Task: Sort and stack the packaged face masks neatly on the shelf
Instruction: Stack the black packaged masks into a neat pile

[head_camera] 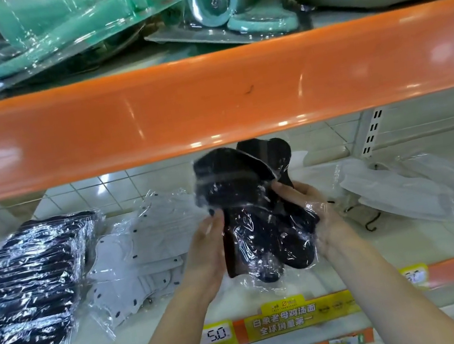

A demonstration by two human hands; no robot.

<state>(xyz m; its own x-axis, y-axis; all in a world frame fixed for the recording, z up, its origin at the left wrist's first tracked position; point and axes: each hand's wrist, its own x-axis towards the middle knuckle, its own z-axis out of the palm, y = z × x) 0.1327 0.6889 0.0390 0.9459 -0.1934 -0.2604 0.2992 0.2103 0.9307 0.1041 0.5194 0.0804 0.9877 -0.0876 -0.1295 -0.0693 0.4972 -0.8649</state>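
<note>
Both hands (262, 226) around black masks (256, 212)

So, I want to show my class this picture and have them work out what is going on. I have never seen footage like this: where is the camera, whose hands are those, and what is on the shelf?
There is one picture, taken by a wide-angle camera worn on a person's head, looking forward and down. That is why you see two bare forearms reaching in from below.

The left hand and the right hand together hold a bundle of black face masks in clear plastic wrappers, lifted above the white shelf.

On the shelf, at the far left, lies a stack of dark packaged masks. Beside it is a looser pile of white packaged masks. More white masks lie scattered on the right.

The orange shelf edge above belongs to the next level, which carries teal items in blister packs. Yellow price labels run along the front.
</note>
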